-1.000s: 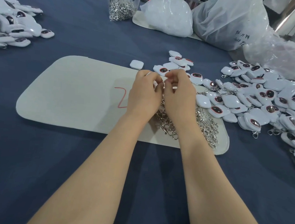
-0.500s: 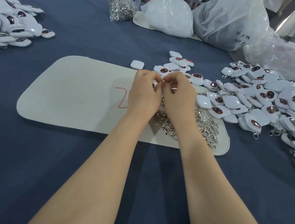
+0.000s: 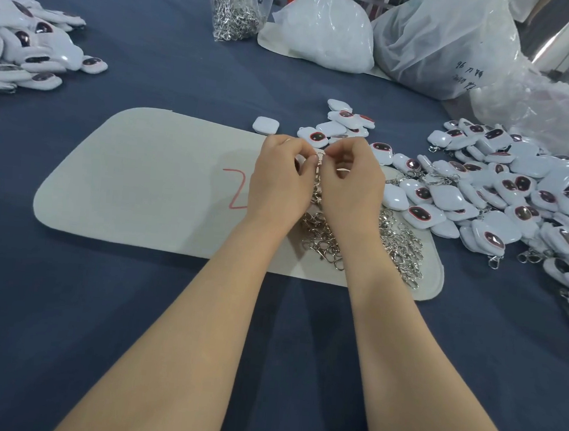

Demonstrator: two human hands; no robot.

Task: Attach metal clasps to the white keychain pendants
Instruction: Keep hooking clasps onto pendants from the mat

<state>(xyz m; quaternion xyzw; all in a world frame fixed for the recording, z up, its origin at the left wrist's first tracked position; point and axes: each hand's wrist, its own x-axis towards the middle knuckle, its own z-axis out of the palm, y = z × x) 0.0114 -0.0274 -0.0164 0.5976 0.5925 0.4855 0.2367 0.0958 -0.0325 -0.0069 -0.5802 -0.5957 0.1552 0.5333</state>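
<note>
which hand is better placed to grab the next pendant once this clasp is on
Right, probably. Both hands pinch the clasp, but the right hand sits next to the pendants; the left hand is farther, over the mat.

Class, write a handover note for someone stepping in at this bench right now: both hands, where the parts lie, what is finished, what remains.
Left hand and right hand: fingers of both pinch one metal clasp above the grey pad; its chain hangs between them. Any pendant in the grip is hidden.
Loose clasps lie heaped on the pad under the right wrist; more in the clear bag at the back.
Done: several pendants in the right pile show clasps.
Left: this clasp; the pendants near the pad's far edge show none. Far-left pile: cannot tell.
</note>
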